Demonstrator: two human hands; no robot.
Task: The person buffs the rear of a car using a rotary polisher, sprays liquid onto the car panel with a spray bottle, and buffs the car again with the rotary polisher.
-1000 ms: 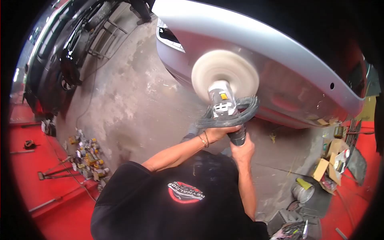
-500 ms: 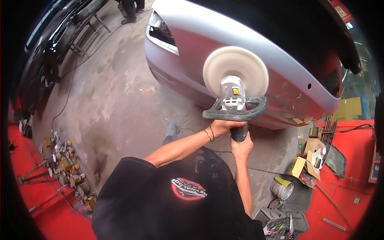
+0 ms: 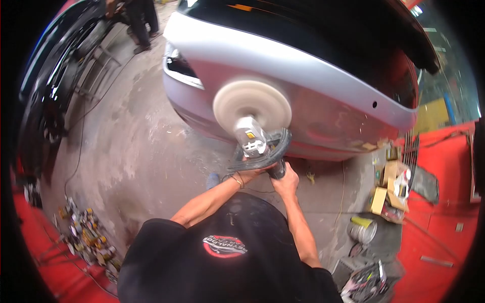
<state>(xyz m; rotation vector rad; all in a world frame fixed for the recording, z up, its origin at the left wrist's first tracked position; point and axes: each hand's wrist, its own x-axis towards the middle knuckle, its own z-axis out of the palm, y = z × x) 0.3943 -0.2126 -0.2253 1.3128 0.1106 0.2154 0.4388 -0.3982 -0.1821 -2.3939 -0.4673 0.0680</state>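
Both hands hold a rotary polisher (image 3: 252,144) with a grey body and a black loop handle (image 3: 260,162). My left hand (image 3: 248,177) is closed at the underside of the tool, partly hidden by the loop handle. Around the dark rear grip, my right hand (image 3: 287,183) is wrapped. The wide off-white pad (image 3: 252,96) is blurred as if spinning and lies against the silver car panel (image 3: 323,108). To its left the panel has a lamp opening (image 3: 182,72).
Another person's legs (image 3: 141,22) stand at the far left, beside a dark vehicle (image 3: 55,76). Cans (image 3: 86,230) crowd the floor at left. At right are cardboard boxes (image 3: 386,199), a bucket (image 3: 362,231) and scrap parts. A cable (image 3: 82,151) crosses the floor.
The polisher and both hands have shifted left and slightly down in view, with the pad nearer the lamp opening. The tool is more tilted. More of the other person's legs shows.
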